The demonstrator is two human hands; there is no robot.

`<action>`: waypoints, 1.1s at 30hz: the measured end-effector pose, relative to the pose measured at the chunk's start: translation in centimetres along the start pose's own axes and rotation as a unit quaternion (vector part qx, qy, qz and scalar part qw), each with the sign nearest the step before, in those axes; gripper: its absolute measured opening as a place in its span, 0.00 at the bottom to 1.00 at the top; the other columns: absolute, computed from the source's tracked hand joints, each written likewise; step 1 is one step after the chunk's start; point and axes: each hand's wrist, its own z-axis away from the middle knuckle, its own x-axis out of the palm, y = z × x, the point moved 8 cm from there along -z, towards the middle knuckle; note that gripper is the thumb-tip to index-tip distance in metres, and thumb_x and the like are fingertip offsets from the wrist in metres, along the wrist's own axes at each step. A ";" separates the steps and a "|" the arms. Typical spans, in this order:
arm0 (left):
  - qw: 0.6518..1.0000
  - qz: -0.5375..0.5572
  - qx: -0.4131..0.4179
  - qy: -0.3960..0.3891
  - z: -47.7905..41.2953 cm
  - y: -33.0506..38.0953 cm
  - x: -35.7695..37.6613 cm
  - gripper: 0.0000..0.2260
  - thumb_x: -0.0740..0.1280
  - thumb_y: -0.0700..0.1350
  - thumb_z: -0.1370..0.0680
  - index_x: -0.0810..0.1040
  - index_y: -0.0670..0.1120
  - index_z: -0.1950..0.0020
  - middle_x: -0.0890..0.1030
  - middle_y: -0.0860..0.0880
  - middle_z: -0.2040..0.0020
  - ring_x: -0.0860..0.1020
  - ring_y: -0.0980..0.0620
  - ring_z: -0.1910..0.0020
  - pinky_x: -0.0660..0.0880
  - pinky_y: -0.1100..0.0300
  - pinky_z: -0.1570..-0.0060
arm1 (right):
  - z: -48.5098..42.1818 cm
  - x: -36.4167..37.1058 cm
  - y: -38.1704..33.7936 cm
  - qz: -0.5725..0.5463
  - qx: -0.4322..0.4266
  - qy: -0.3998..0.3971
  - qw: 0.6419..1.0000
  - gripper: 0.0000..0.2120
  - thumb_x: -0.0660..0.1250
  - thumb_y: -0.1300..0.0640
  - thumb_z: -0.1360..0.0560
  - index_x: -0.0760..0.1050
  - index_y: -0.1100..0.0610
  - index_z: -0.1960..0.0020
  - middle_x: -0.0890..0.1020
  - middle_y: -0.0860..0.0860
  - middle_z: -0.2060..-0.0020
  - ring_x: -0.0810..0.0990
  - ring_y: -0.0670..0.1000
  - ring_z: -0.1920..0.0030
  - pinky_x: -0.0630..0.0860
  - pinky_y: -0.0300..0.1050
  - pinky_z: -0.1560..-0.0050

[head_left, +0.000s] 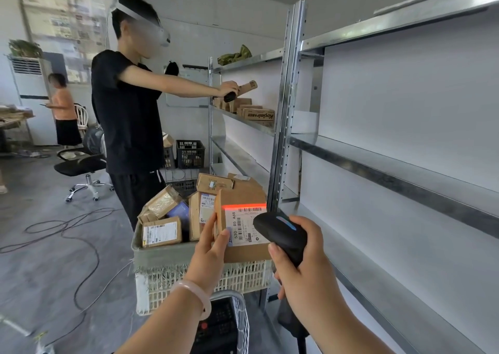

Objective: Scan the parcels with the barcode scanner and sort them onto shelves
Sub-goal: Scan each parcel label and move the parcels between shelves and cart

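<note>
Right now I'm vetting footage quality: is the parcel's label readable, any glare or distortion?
Head view: white label on the brown cardboard parcel reads sharply; red scan line blooms over its barcode; grey metal shelf upright leans from wide-angle distortion.

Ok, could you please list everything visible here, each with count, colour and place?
held parcel: one, brown, white label, over the basket
barcode scanner: one, black, aimed at that label
basket: one, white, bottom centre
loose parcels: several, brown, in the basket
shelving: two units, grey metal, right side
shelved boxes: several, brown, far shelf
person in black: one, at the far shelf
person in orange: one, far left
office chair: one, black, left
crates: at least two, black, floor behind
cables: several, dark, floor left
left hand: one, holds the held parcel
right hand: one, grips the barcode scanner
</note>
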 end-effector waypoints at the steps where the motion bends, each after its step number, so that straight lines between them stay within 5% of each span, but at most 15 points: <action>1: 1.000 -0.001 0.001 0.003 -0.1 -0.1 0.1 0.19 0.61 0.49 0.18 0.64 0.65 0.30 0.77 0.58 0.38 0.77 0.53 0.38 0.73 0.49 0.34 | 0.0 -0.1 0.2 0.002 0.002 -0.003 1.000 0.24 0.69 0.48 0.26 0.59 0.27 0.44 0.77 0.38 0.50 0.82 0.46 0.57 0.82 0.47 0.58; 6: 0.999 -0.031 0.004 0.009 -0.2 -0.4 0.8 0.21 0.62 0.51 0.18 0.62 0.65 0.27 0.73 0.57 0.32 0.72 0.50 0.31 0.69 0.44 0.30 | -0.3 -0.6 1.4 -0.003 0.011 -0.010 1.000 0.26 0.70 0.49 0.26 0.57 0.25 0.45 0.75 0.36 0.48 0.82 0.46 0.53 0.83 0.47 0.57; 23: 0.998 -0.030 -0.026 0.050 -0.4 -2.4 2.2 0.17 0.62 0.52 0.18 0.65 0.71 0.34 0.77 0.53 0.35 0.76 0.49 0.37 0.72 0.43 0.33 | -1.2 -2.0 4.8 -0.005 0.012 -0.035 0.999 0.27 0.70 0.49 0.26 0.56 0.25 0.43 0.72 0.34 0.46 0.82 0.45 0.51 0.83 0.46 0.57; 27: 0.997 -0.026 -0.040 0.065 0.0 -3.0 1.4 0.21 0.61 0.53 0.18 0.63 0.65 0.26 0.76 0.52 0.33 0.75 0.49 0.37 0.72 0.44 0.33 | -1.7 -1.7 6.1 0.002 0.009 -0.032 0.999 0.27 0.69 0.48 0.26 0.56 0.23 0.43 0.71 0.34 0.44 0.82 0.47 0.52 0.83 0.49 0.57; 33: 0.992 -0.016 -0.064 0.104 0.4 -4.0 -1.1 0.19 0.62 0.54 0.18 0.64 0.67 0.29 0.77 0.60 0.42 0.77 0.56 0.46 0.75 0.43 0.37 | -2.7 1.1 8.1 -0.007 0.029 -0.055 0.998 0.24 0.68 0.48 0.25 0.58 0.27 0.42 0.75 0.38 0.47 0.82 0.47 0.57 0.82 0.51 0.54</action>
